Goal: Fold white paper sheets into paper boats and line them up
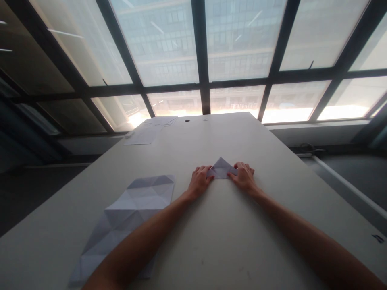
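A small folded white paper [221,168] lies on the white table, its peak pointing away from me and its straight edge facing me. My left hand [200,179] grips its left corner, with the thumb at the lower edge. At the right corner, my right hand [243,176] holds the paper in the same way, thumb on the near side. The fingertips partly cover both side corners.
A large creased paper [136,197] lies on the table [229,241] at the left, partly under my left forearm. Flat sheets [142,136] rest at the far left end. Two small holes are near the far edge. Windows stand beyond.
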`<state>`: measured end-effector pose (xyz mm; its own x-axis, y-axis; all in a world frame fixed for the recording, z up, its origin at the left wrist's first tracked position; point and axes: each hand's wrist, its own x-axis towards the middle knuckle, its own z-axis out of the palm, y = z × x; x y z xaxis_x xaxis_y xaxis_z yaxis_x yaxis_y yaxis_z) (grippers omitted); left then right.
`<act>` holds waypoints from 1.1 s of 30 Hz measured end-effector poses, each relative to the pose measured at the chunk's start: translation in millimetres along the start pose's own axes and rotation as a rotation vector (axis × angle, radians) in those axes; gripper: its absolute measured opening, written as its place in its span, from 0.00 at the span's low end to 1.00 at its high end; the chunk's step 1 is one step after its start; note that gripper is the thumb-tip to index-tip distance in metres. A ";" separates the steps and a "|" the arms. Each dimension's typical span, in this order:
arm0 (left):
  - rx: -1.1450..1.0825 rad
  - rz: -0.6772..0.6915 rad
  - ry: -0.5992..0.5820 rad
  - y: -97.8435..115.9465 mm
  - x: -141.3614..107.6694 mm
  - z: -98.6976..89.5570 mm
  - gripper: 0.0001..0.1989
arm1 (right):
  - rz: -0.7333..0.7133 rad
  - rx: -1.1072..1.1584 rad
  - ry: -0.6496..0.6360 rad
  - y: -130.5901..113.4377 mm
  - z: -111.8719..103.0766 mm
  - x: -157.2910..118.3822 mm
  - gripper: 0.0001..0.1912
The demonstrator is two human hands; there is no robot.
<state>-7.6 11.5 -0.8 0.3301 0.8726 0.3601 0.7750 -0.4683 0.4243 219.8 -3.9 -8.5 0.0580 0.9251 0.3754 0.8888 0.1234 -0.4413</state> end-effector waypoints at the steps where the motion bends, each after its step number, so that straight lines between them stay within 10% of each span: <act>1: -0.004 -0.019 0.004 -0.5 0.6 0.2 0.22 | -0.023 0.033 0.016 -0.6 0.2 0.5 0.12; 20: -0.571 -0.293 0.297 -9.7 12.8 -4.4 0.09 | 0.007 0.362 0.135 12.6 4.2 8.3 0.05; 33: -0.461 -0.247 0.174 -4.9 8.9 -11.0 0.09 | 0.006 0.440 0.095 11.8 1.9 8.3 0.07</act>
<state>-14.3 20.1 9.5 0.0439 0.9465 0.3196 0.4892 -0.2993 0.8192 229.9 5.9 -12.1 0.1228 0.8917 0.4357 0.6113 0.2779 -0.7410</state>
